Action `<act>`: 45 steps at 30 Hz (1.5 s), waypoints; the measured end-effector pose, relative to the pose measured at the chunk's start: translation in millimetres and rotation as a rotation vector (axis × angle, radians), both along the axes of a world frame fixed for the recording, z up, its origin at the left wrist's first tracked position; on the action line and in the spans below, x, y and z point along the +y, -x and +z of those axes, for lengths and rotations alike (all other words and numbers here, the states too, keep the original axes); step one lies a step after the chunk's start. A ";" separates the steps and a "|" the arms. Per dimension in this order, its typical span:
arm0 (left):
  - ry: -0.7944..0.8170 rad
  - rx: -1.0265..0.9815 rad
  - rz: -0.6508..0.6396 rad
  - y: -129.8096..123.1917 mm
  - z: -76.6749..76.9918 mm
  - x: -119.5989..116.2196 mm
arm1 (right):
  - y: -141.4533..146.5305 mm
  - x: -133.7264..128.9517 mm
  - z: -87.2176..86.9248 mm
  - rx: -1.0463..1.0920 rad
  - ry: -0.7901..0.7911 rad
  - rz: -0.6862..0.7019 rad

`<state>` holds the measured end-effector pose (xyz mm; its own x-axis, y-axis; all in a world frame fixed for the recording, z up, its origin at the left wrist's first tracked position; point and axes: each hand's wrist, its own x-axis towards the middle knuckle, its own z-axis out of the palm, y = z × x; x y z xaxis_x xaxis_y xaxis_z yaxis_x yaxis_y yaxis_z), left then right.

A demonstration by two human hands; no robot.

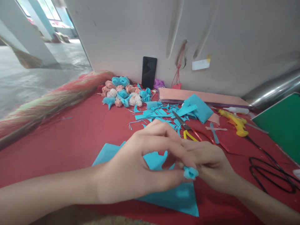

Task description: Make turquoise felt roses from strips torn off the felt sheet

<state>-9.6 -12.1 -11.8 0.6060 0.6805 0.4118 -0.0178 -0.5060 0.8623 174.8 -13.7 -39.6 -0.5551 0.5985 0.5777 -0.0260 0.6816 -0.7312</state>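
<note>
My left hand (145,162) is closed in a pinch, thumb and forefinger on a small rolled blue paper piece (191,172) with ruffled edges. Touching it from the right is my right hand (208,162), its fingers bent around the lower end; what its fingertips grip is hidden behind my left fingers. Under both hands a larger blue paper sheet (180,200) lies on the red cloth (112,128). Blue paper scraps (161,114) are spread just beyond my hands, beside scissors with red handles (184,123).
Pink, white and blue paper flowers (123,93) are heaped at the back, near an upright black phone (149,72). To the right are a yellow glue gun (236,123), its black cord (272,172) and a green board (281,125). A broom (47,103) lies left.
</note>
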 end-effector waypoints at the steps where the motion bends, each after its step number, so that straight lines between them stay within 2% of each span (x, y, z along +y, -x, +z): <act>1: 0.007 0.001 0.001 0.0 0.1 -0.1 | 0.1 -0.6 0.2 0.000 -0.005 -0.012; 11: 0.019 -0.032 0.020 -0.5 -1.9 -0.2 | 2.4 -2.6 3.7 -0.044 -0.005 -0.030; 19: -0.148 -0.025 0.059 -1.7 0.2 -1.5 | 0.1 -5.3 1.8 -0.103 0.013 -0.086; 25: -0.241 -0.024 0.086 -1.6 -4.3 -0.7 | 5.0 -6.3 -0.9 -0.043 0.062 -0.130; 30: -0.258 0.001 0.070 -2.8 -11.6 -0.4 | 11.0 -14.8 -5.0 0.018 0.061 -0.240; 36: -0.278 0.019 0.026 -1.5 -10.9 0.0 | 16.6 -21.6 -0.7 0.020 0.028 -0.320; 45: -0.314 -0.011 0.005 -2.5 -13.1 -1.6 | 17.8 -23.0 1.2 0.047 0.007 -0.289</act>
<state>-7.1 -13.7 -24.9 0.5973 0.5218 0.6090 -0.0230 -0.7479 0.6634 157.0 -36.6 -38.4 -0.3336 0.7321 0.5939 0.1347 0.6605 -0.7386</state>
